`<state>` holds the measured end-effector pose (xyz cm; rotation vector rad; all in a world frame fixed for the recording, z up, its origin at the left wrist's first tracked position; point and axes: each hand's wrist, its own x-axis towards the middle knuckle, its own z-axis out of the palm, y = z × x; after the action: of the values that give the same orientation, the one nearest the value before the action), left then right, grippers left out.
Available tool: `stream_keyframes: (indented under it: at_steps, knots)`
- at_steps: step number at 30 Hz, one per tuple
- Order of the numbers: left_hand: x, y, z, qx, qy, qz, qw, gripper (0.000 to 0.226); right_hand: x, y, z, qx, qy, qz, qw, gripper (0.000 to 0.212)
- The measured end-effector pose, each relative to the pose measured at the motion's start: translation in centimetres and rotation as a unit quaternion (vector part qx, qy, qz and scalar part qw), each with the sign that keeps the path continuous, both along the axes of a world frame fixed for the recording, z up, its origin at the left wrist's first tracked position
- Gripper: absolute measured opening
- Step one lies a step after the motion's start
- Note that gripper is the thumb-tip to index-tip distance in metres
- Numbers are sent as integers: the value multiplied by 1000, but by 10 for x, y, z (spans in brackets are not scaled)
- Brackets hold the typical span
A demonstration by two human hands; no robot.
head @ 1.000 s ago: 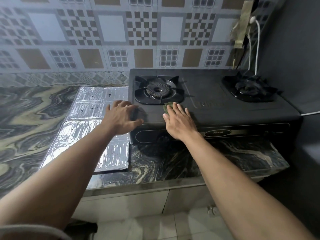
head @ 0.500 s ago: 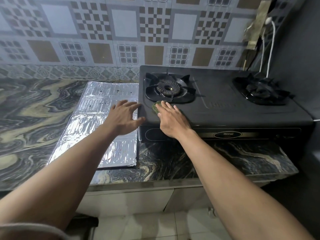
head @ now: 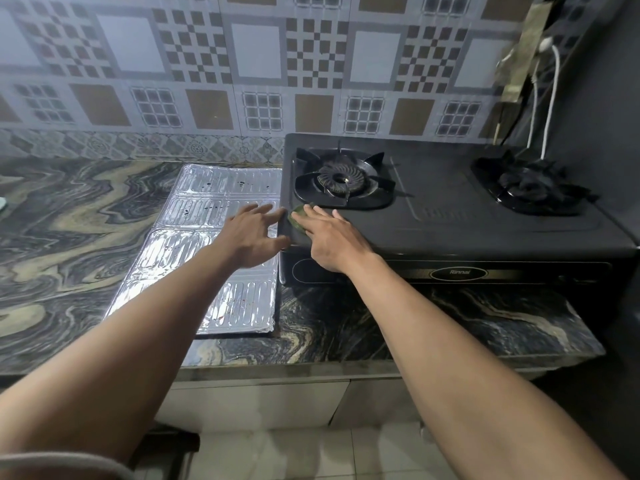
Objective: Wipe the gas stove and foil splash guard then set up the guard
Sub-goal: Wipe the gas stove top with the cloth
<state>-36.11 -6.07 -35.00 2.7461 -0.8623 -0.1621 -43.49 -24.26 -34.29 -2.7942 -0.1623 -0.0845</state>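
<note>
A black two-burner gas stove (head: 450, 223) stands on the marbled counter against the tiled wall. My right hand (head: 332, 237) lies flat on its front left corner and presses a green scouring pad (head: 298, 216), most of it hidden under my fingers. My left hand (head: 251, 235) has its fingers spread and braces against the stove's left edge, holding nothing. The foil splash guard (head: 207, 216) lies flat on the counter to the left of the stove, partly under my left hand and forearm. Dark specks dot its far panels.
The marbled counter (head: 69, 237) stretches to the left. A white cable (head: 550, 98) hangs down the wall behind the right burner (head: 526, 185). The left burner (head: 341, 180) sits just beyond my right hand. White cabinet fronts and floor tiles lie below the counter edge.
My right hand has slid the pad leftward along the stove's front, from below the left burner to the front left corner. My left hand stays at the stove's left edge.
</note>
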Motion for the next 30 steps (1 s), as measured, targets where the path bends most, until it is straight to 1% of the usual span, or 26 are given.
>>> stream_keyframes:
  at_steps: [3,10,13,18,21,24,30]
  knots:
    - [-2,-1,2,-7,8,0,1000,103,-10,-5,1,2,-10,22,1000,78]
    - [-1,1,0,-3,11,-5,1000,99,-28,-20,-10,-11,-55,69,996,78]
    - [-1,1,2,3,6,-6,1000,96,-36,-26,-17,-12,-72,64,995,77]
    - [-5,-1,1,-1,-4,-6,1000,95,-37,-38,-22,-10,-78,7,997,62]
    - [-7,-3,0,-3,-18,-3,1000,90,-40,-53,-23,-26,-78,-38,996,58]
    - [-7,-3,0,-4,-20,-8,1000,92,-48,-66,-25,-37,-73,-73,994,53]
    - [-9,-4,-4,-12,-17,-3,1000,89,-55,-60,-31,-38,-101,-199,974,53]
